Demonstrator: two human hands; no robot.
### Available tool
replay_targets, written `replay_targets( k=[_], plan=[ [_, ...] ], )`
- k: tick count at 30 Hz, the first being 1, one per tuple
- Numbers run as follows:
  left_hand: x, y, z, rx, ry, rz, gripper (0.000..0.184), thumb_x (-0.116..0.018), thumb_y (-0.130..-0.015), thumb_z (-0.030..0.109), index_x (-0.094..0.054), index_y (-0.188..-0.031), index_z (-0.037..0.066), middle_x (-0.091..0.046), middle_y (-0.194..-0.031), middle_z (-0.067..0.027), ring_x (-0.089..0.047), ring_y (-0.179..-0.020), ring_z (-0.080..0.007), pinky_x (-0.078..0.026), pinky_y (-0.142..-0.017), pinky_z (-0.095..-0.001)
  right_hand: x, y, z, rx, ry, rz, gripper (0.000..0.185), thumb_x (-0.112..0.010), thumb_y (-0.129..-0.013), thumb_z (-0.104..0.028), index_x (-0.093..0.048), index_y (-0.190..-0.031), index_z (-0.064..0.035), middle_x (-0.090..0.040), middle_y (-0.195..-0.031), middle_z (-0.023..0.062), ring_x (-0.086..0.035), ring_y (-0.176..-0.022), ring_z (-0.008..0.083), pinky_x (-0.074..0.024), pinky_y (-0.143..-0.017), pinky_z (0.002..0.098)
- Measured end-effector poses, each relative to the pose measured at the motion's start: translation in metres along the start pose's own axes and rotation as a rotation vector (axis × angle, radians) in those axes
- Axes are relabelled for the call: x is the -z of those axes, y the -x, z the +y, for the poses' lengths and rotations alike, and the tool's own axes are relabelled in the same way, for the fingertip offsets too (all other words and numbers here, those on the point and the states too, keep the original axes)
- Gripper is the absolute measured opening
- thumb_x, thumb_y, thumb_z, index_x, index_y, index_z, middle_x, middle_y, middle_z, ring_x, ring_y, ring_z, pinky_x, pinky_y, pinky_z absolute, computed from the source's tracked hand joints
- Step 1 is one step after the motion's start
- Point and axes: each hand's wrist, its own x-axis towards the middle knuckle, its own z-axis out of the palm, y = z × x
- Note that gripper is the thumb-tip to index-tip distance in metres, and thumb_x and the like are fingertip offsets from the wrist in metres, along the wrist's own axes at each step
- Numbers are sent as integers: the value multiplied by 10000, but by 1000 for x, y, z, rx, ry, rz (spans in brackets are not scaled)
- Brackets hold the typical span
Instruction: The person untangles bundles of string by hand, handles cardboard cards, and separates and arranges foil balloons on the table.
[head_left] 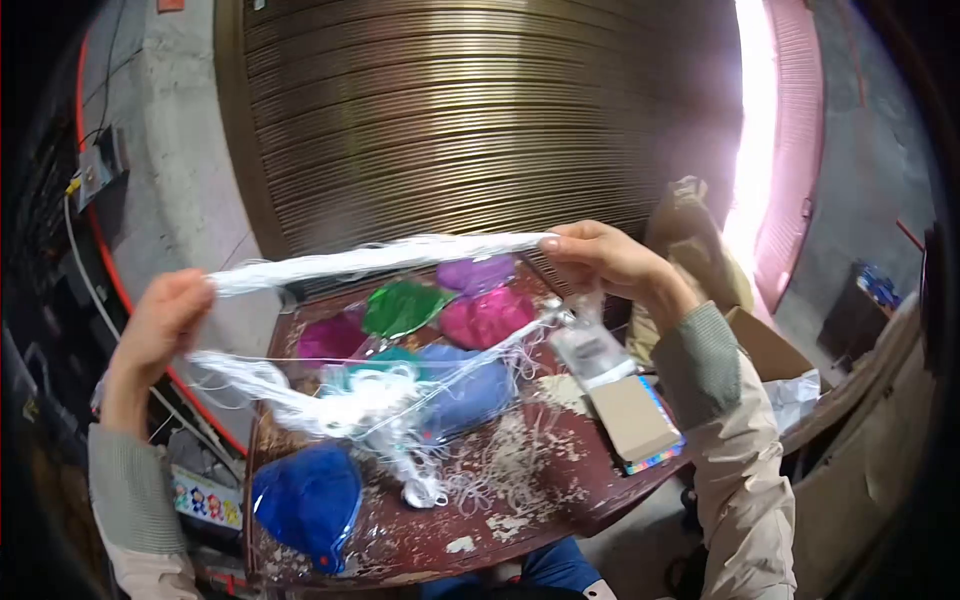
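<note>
A thick bundle of white string (370,260) is stretched across the view above a worn red table (590,495). My left hand (165,320) is closed round its left end, and my right hand (605,260) pinches its right end. From my left hand a looser part of the string hangs down to a tangled white heap (370,400) on the table. Thin strands run from the heap up toward a clear plastic bag (590,350) below my right hand.
Coloured bags lie on the table: blue (310,500), green (400,307), pink (487,318), purple (475,273). A brown pad (635,420) sits at the right. Behind stands a ribbed shutter (450,120); sacks (695,240) and an open cardboard box (770,345) are at the right.
</note>
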Motion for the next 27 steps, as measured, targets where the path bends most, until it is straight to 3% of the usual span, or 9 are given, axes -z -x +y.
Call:
replay_targets(
  k=[5, 8, 10, 12, 15, 17, 21, 25, 27],
  plan=[
    [37, 0, -1, -75, 66, 206, 252, -511, -893, 291, -458, -700, 137, -333, -494, 89, -220, -388, 4, -136, -347, -173, 25, 31, 0, 33, 47, 64, 245, -530, -901, -199, -485, -690, -83, -314, -510, -42, -296, -440, 62, -324, -452, 187],
    [60, -5, -5, -124, 159, 286, 269, -504, -901, 318, -449, -700, 148, -307, -495, 103, -196, -386, 10, -119, -342, -166, 46, 53, 20, 8, -8, 105, 237, -533, -898, -195, -491, -699, -75, -340, -519, -30, -370, -454, 77, -374, -483, 206],
    [68, -8, 3, -195, 303, 443, 310, -486, -909, 374, -449, -688, 160, -275, -489, 118, -152, -378, 16, -102, -336, -167, 50, 68, 28, -109, -67, 78, 224, -541, -892, -195, -503, -702, -83, -371, -524, -22, -472, -492, 111, -420, -534, 231],
    [78, -13, 8, -229, 475, 495, 315, -480, -914, 381, -480, -696, 153, -282, -489, 119, -151, -374, 28, -106, -332, -162, 54, 79, 42, -178, 107, 104, 222, -557, -882, -199, -526, -698, -79, -424, -534, -4, -542, -542, 143, -432, -567, 233],
    [87, -26, 20, -289, 492, 472, 302, -486, -914, 364, -509, -713, 141, -326, -496, 113, -173, -367, 34, -120, -329, -157, 50, 92, 79, -158, -69, 2, 227, -571, -873, -214, -551, -696, -73, -474, -556, 12, -548, -546, 152, -435, -588, 239],
    [79, -34, 37, -303, 433, 587, 293, -501, -907, 360, -517, -722, 133, -374, -509, 103, -202, -356, 29, -138, -323, -152, 45, 95, 114, -184, -79, -36, 247, -546, -885, -236, -574, -714, -60, -540, -601, 46, -573, -604, 159, -450, -621, 251],
    [89, -45, 69, -350, 393, 577, 252, -524, -900, 323, -564, -786, 102, -496, -585, 70, -267, -360, 35, -170, -318, -134, 31, 99, 180, -293, -73, -115, 278, -514, -899, -270, -580, -746, -48, -594, -664, 82, -592, -670, 173, -467, -658, 272],
    [66, -51, 110, -432, 176, 592, 275, -524, -895, 350, -578, -818, 91, -504, -598, 68, -257, -365, 35, -157, -327, -135, 12, 101, 231, -331, -394, -83, 304, -476, -915, -297, -580, -764, -54, -622, -727, 104, -594, -704, 175, -474, -665, 269],
    [51, -47, 136, -418, 84, 415, 321, -509, -892, 388, -579, -829, 81, -504, -607, 76, -213, -362, 24, -137, -348, -147, 3, 105, 227, -374, -420, -140, 332, -456, -921, -342, -588, -824, -53, -630, -789, 106, -598, -722, 173, -479, -645, 275]
  ],
)
